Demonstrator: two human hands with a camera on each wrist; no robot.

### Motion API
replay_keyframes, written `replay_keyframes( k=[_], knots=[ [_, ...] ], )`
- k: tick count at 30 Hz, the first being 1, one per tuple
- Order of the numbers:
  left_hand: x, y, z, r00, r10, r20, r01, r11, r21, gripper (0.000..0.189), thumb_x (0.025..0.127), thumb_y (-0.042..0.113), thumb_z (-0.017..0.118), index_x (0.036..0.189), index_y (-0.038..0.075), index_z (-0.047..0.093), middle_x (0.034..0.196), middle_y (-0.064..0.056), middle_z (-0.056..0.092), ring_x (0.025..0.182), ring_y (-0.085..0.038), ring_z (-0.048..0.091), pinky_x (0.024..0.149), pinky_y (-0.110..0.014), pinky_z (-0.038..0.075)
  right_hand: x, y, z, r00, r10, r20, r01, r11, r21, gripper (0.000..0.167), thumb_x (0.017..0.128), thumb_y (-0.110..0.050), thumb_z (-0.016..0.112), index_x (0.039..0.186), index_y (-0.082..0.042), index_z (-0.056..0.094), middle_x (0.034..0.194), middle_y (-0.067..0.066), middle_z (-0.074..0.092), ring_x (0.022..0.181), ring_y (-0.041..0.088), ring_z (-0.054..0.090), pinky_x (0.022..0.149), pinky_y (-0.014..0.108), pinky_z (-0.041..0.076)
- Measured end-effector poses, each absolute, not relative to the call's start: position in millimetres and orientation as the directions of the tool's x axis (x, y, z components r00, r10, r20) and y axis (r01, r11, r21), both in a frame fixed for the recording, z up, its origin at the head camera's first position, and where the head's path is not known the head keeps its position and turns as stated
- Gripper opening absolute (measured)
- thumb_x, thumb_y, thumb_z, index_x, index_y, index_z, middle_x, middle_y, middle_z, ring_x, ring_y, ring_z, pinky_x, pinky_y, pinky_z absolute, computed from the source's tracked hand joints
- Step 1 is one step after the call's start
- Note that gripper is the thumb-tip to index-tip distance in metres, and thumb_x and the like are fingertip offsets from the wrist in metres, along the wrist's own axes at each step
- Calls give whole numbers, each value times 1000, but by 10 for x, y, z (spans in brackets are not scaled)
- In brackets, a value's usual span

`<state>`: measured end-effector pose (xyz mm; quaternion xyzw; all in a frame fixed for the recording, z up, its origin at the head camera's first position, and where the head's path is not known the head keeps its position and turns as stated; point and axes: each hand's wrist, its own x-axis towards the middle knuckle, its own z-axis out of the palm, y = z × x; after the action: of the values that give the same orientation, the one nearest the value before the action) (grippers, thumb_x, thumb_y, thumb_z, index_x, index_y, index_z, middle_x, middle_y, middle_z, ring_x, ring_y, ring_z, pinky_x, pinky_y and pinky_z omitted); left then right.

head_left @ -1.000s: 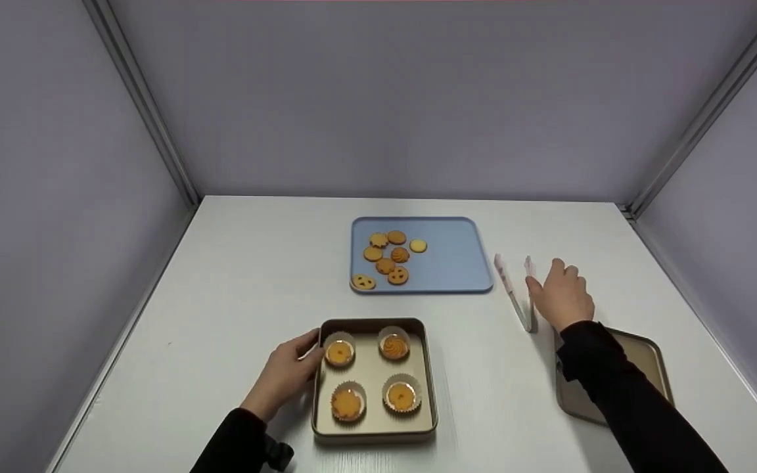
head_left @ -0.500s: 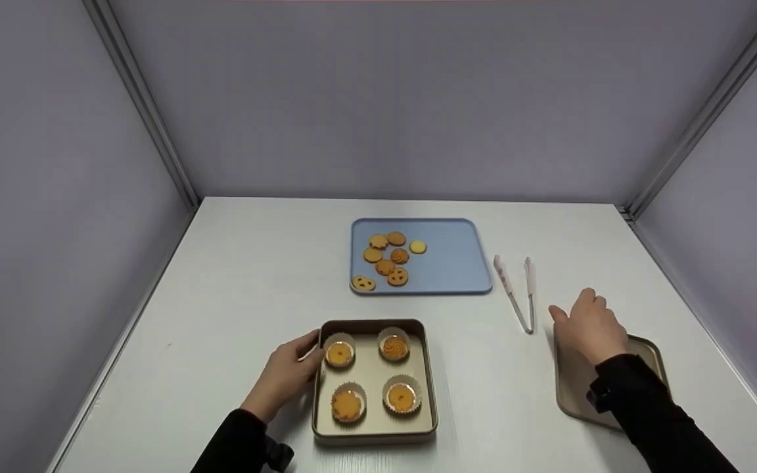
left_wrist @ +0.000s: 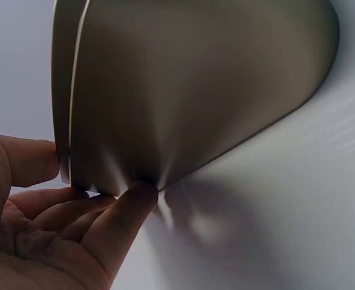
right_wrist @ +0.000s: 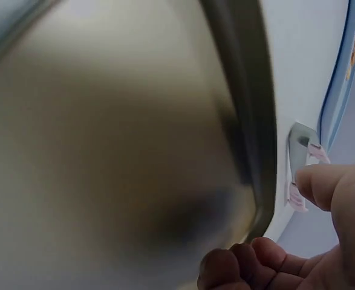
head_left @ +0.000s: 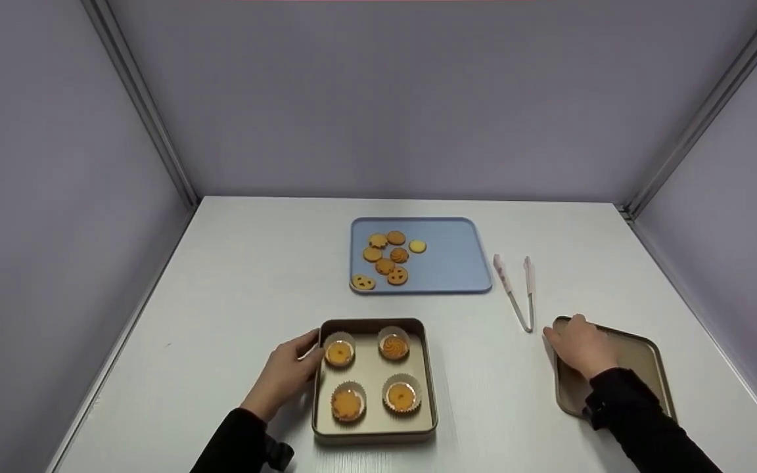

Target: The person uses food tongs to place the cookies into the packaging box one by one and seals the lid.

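In the head view my left hand [head_left: 286, 368] holds the left side of a gold baking pan [head_left: 373, 430]. The left wrist view shows my thumb at the rim of the pan [left_wrist: 195, 78] and my fingers against its outer wall. Several paper cups with cookies, such as a swirl cookie [head_left: 394, 347], stand inside. My right hand [head_left: 585, 345] is over the upper left corner of a second gold baking pan [head_left: 638, 361]. In the right wrist view its thumb and bent fingers are apart, near the pan's rim [right_wrist: 250, 103]; contact is unclear.
A blue tray [head_left: 451, 263] with several cookies [head_left: 397, 275] lies farther back. Tongs with pink handles [head_left: 529, 279] lie between that tray and the right pan, spread in a V. Grey walls [head_left: 385, 98] enclose the back and sides of the white table [head_left: 253, 263].
My right hand has come away from the tongs, back and rightward, then down onto the right pan's upper left corner. My left hand and its pan have not moved.
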<state>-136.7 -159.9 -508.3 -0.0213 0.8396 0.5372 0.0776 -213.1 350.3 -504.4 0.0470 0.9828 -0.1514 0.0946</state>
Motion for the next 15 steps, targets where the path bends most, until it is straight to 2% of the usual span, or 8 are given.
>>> replay_keyframes(
  k=[3, 5, 8, 12, 15],
  knots=[
    [-1367, -1598, -5086, -987, 49, -152, -118, 418, 901, 53, 105, 20, 58, 154, 5, 46, 155, -18, 48, 146, -36, 38, 117, -51, 37, -2135, 3500, -5091, -977, 51, -209, 110, 953, -282, 72, 104, -34, 49, 130, 31, 35, 104, 45, 58, 81, 43, 65, 65, 48, 54],
    [-1366, -1598, -5091, -987, 51, -151, -116, 420, 900, 53, 105, 21, 58, 154, 4, 46, 155, -18, 47, 147, -37, 37, 118, -51, 36, -2137, 3501, -5122, -975, 48, -218, 111, 953, -284, 70, 104, -31, 47, 133, 31, 33, 107, 46, 57, 81, 41, 64, 66, 47, 54],
    [-1361, -1601, -5097, -986, 49, -157, -122, 422, 899, 54, 105, 22, 58, 155, 5, 45, 155, -17, 47, 148, -37, 35, 119, -52, 33, -2132, 3491, -5159, -979, 33, -203, 93, 951, -295, 58, 104, -25, 45, 126, 29, 43, 93, 37, 60, 69, 33, 59, 58, 41, 50],
    [-1356, -1606, -5105, -984, 47, -169, -135, 415, 900, 54, 106, 23, 58, 155, 7, 44, 156, -16, 47, 149, -37, 33, 121, -54, 30, -2113, 3467, -5182, -986, 12, -168, 65, 947, -315, 38, 103, -15, 43, 110, 19, 55, 76, 20, 58, 60, 26, 52, 51, 37, 46],
    [-1360, -1605, -5105, -985, 46, -169, -134, 420, 898, 54, 106, 23, 58, 155, 7, 44, 156, -16, 47, 149, -38, 33, 121, -54, 29, -2094, 3461, -5176, -989, 15, -145, 60, 947, -315, 29, 101, -9, 43, 104, 17, 55, 73, 19, 58, 58, 25, 53, 50, 37, 47]
  ],
)
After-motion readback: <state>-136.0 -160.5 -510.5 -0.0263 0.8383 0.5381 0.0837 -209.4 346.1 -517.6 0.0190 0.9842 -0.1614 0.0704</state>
